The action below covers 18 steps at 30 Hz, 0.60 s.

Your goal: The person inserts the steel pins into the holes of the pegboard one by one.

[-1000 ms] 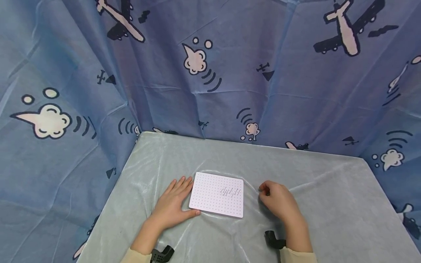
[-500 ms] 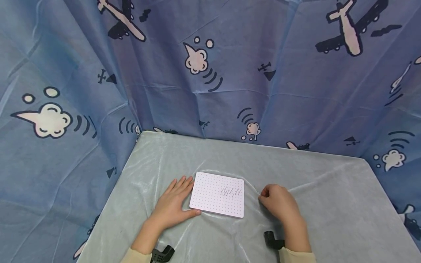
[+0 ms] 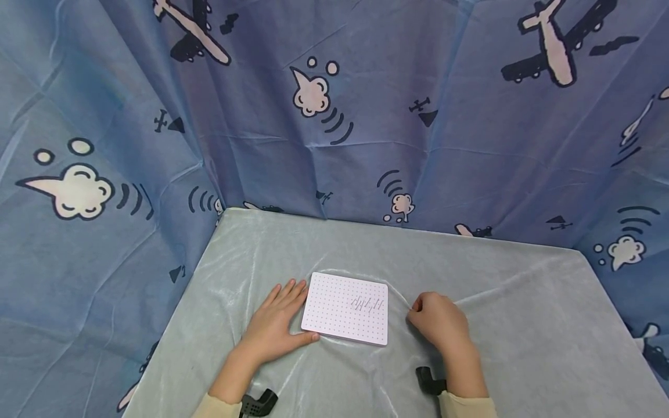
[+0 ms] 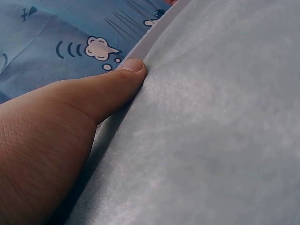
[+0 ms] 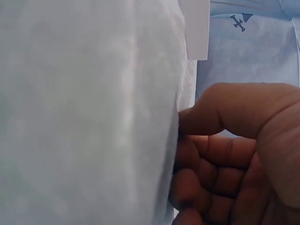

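A white board [image 3: 334, 305] with a grid of small holes lies on the pale cloth, and several thin pins [image 3: 367, 305] stand slanted in its right half. My left hand [image 3: 274, 325] lies spread at the board's left side, fingertips at its left edge and thumb along the front edge. The left wrist view shows that thumb [image 4: 117, 86] against the board's edge. To the right of the board, my right hand [image 3: 439, 319] is low over the cloth with curled fingers, thumb and index close together. In the right wrist view, cloth hides its fingertips; I cannot tell whether they pinch anything.
Pale grey-green cloth [image 3: 292, 244] covers the table and has some creases. A blue curtain [image 3: 355, 168] with airplane prints hangs along the back and sides. Black wrist cameras [image 3: 259, 403] sit on both wrists.
My right hand has shifted slightly left, toward the board, and a little nearer to me, its thumb and index finger drawing together. The left hand and the board have stayed in place.
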### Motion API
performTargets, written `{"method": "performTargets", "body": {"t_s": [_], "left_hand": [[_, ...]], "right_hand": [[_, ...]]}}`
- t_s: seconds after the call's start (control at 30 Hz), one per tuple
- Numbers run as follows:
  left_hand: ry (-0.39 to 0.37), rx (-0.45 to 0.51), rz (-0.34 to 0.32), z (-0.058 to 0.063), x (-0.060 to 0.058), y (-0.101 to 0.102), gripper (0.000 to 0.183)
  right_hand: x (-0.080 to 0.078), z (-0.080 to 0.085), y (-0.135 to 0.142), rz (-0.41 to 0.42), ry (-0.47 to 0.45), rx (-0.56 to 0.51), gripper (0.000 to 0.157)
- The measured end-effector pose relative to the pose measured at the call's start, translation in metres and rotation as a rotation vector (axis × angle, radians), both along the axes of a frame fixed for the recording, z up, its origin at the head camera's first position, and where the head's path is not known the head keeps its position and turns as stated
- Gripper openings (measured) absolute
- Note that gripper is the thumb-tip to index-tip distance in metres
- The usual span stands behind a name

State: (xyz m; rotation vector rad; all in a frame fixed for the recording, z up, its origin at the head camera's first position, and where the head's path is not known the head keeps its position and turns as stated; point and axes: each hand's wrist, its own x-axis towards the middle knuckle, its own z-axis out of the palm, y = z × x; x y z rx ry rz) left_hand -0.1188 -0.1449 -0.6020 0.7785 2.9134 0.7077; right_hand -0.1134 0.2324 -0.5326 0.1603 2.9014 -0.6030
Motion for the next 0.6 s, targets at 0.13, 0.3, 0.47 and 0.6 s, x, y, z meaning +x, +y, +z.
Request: {"method": "performTargets", "body": {"t_s": [0.13, 0.3, 0.47, 0.6], "left_hand": [[0.020, 0.027, -0.006, 0.003, 0.001, 0.000, 0.111], [0.010, 0.019, -0.007, 0.003, 0.002, 0.000, 0.111], [0.029, 0.036, -0.007, 0.003, 0.001, 0.001, 0.110], [0.047, 0.050, -0.006, 0.001, 0.001, 0.001, 0.109]], "right_hand": [[0.000, -0.001, 0.000, 0.006, 0.007, -0.004, 0.020], [0.001, -0.001, 0.005, 0.017, -0.007, -0.028, 0.020], [0.001, 0.000, 0.009, 0.018, -0.006, -0.073, 0.017], [0.000, 0.001, 0.010, 0.014, 0.021, -0.084, 0.013]]}}
